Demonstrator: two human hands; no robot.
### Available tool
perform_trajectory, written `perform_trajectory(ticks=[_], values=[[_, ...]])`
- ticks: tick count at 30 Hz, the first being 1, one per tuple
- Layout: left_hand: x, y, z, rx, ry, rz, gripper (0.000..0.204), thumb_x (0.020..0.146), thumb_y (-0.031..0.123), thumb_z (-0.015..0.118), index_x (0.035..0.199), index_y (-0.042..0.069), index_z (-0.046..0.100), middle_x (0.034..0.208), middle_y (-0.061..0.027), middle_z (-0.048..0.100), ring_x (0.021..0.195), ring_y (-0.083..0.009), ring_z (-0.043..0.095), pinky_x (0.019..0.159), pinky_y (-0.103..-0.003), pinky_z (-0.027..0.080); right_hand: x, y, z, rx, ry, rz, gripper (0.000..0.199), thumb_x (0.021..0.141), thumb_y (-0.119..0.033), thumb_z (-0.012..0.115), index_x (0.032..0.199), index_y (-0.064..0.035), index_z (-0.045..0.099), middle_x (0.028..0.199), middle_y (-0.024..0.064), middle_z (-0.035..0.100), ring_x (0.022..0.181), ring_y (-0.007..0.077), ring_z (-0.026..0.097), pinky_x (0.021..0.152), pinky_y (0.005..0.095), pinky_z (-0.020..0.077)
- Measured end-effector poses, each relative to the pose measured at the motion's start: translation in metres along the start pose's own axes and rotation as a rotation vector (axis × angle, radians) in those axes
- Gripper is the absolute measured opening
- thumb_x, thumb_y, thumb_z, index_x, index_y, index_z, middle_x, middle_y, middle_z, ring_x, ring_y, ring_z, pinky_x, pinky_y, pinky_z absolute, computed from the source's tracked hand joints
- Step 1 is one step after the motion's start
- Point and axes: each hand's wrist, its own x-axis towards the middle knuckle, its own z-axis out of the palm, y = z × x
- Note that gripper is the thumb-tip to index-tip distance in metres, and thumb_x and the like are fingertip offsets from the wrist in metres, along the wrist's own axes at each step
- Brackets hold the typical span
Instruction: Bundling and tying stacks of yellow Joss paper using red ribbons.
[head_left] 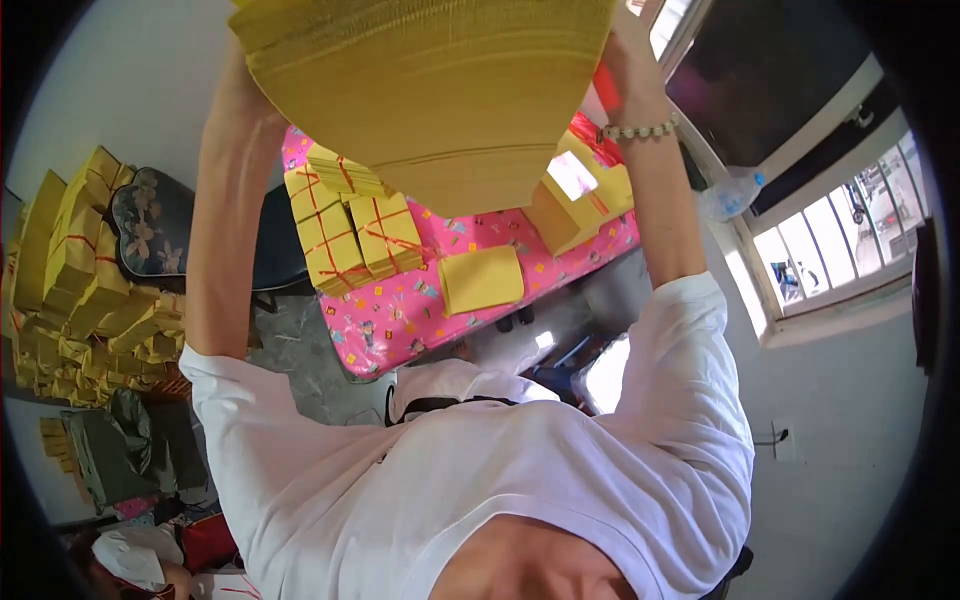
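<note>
Both hands hold the fanned yellow paper stack (430, 90) crosswise, left to right.

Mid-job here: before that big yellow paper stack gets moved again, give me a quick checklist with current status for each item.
1. Both arms up at the paper stack: ok.
2. Left hand's grip: cannot tell, hidden behind the stack.
3. Right hand at the stack's edge: ok, but finger hold cannot tell.
4. Stack square: not ok, sheets fan out at the lower edge.
5. Free spot on the pink table: ok, bare patch beside the loose pile.
6. Tied bundles stay clear of the stack: ok.
</note>
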Motion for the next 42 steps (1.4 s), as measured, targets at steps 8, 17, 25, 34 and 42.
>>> perform_trajectory(ticks=[8, 17, 25, 34, 42], values=[[0.035, -0.032, -0.017, 0.104, 0.189, 0.163, 0.029, 0.087, 0.027, 0.054, 0.100, 0.002, 0.061, 0.092, -0.0096, 0.064, 0.073, -0.0147, 0.063, 0.059, -0.029, 0.054, 0.023, 0.032, -0.007, -0.678, 0.459, 0.248, 0.035, 0.086, -0.029, 0.055, 0.105, -0.0010, 0.061, 0.103, 0.0049, 0.062, 0.095, 0.0143, 0.056, 0.083, 0.0301, 0.0444], [0.075, -0.070, -0.013, 0.288, 0.680, 0.044, 0.024, 0.086, 0.021, 0.051, 0.093, 0.000, 0.061, 0.084, -0.0087, 0.062, 0.068, -0.0144, 0.060, 0.058, -0.028, 0.052, 0.030, 0.055, -0.108, -0.451, 0.424, 0.383, 0.025, 0.086, -0.017, 0.050, 0.095, 0.0026, 0.064, 0.096, 0.0054, 0.063, 0.090, 0.0146, 0.056, 0.083, 0.0288, 0.0430], [0.107, -0.116, -0.029, 0.265, 0.759, 0.022, 0.013, 0.080, 0.012, 0.052, 0.085, 0.002, 0.059, 0.079, -0.0063, 0.058, 0.065, -0.0143, 0.058, 0.058, -0.026, 0.050, 0.023, 0.089, -0.199, 0.079, 0.513, 0.502, 0.032, 0.081, -0.007, 0.048, 0.110, 0.0041, 0.054, 0.106, 0.0089, 0.060, 0.096, 0.0172, 0.057, 0.087, 0.0307, 0.0447], [0.108, -0.160, -0.109, 0.123, 0.855, -0.122, 0.013, 0.074, 0.006, 0.050, 0.062, 0.009, 0.051, 0.064, -0.0029, 0.052, 0.054, -0.0119, 0.053, 0.049, -0.027, 0.047, 0.006, 0.131, -0.244, 0.141, 0.613, 0.619, 0.035, 0.083, -0.008, 0.047, 0.115, 0.0033, 0.052, 0.111, 0.0118, 0.059, 0.102, 0.0212, 0.057, 0.093, 0.0325, 0.0435], [0.138, -0.174, -0.126, 0.148, 0.792, -0.269, 0.009, 0.075, 0.013, 0.053, 0.066, 0.011, 0.052, 0.068, -0.0006, 0.053, 0.057, -0.0109, 0.053, 0.050, -0.027, 0.046, 0.000, 0.164, -0.317, 0.165, 0.783, 0.727, 0.028, 0.092, -0.014, 0.044, 0.112, 0.0020, 0.054, 0.108, 0.0104, 0.061, 0.107, 0.0196, 0.055, 0.091, 0.0316, 0.0462]])
